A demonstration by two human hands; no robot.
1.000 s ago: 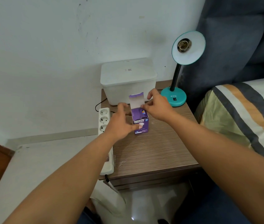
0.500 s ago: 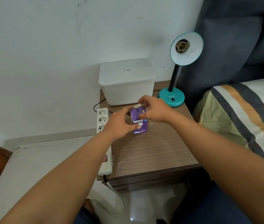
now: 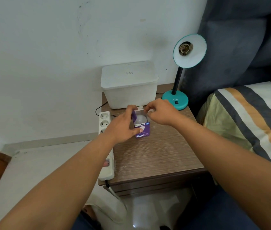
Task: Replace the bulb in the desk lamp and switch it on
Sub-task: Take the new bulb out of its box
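Note:
A small purple bulb box (image 3: 142,131) stands upright on the wooden bedside table (image 3: 161,155). Its top is open and the white dome of a bulb (image 3: 141,119) shows inside. My left hand (image 3: 123,126) grips the box from the left side. My right hand (image 3: 160,112) pinches the box's white top flaps at the right rim. The teal desk lamp (image 3: 175,101) stands at the table's back right; its shade (image 3: 190,50) faces me and the socket (image 3: 185,48) in it holds no bulb. A black switch (image 3: 176,102) sits on the lamp's base.
A white lidded plastic bin (image 3: 129,83) stands at the back of the table against the wall. A white power strip (image 3: 105,143) lies along the table's left edge. A bed with a striped cover (image 3: 251,120) and a dark blue headboard (image 3: 241,39) is to the right.
The box's tall top flap, upright a second ago, has been folded aside by my right hand. The bulb's dome now shows in the open top. My left hand stayed on the box.

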